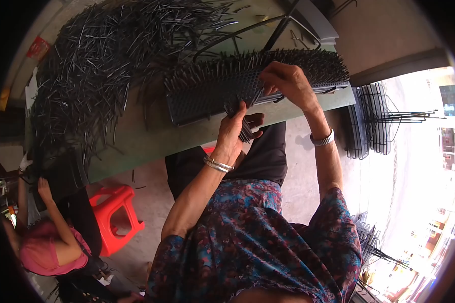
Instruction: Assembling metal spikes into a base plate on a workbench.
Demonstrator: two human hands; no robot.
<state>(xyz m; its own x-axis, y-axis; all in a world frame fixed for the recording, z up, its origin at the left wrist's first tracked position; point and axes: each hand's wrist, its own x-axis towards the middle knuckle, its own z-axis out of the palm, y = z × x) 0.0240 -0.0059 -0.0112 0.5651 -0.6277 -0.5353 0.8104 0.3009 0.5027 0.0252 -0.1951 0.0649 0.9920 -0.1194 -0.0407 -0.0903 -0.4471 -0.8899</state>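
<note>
My left hand (232, 132) is wrapped round a bundle of thin dark rods (245, 132), which sticks out above and below the thumb. Above the front part of a dark perforated tray (194, 106), my right hand (291, 85) has its thumb and fingers pinched together. Something thin and dark seems to hang from that pinch, too small to make out for sure. Many short dark rods (212, 73) stand upright in the holes along the tray's back part. The holes at its front left show bare.
A large heap of loose dark rods (101, 55) covers the left of the green table (136, 159). Black wire racks (371, 118) stand off its right end. A red stool (117, 219) sits below, beside a co-worker in pink (53, 250) with hands at the table.
</note>
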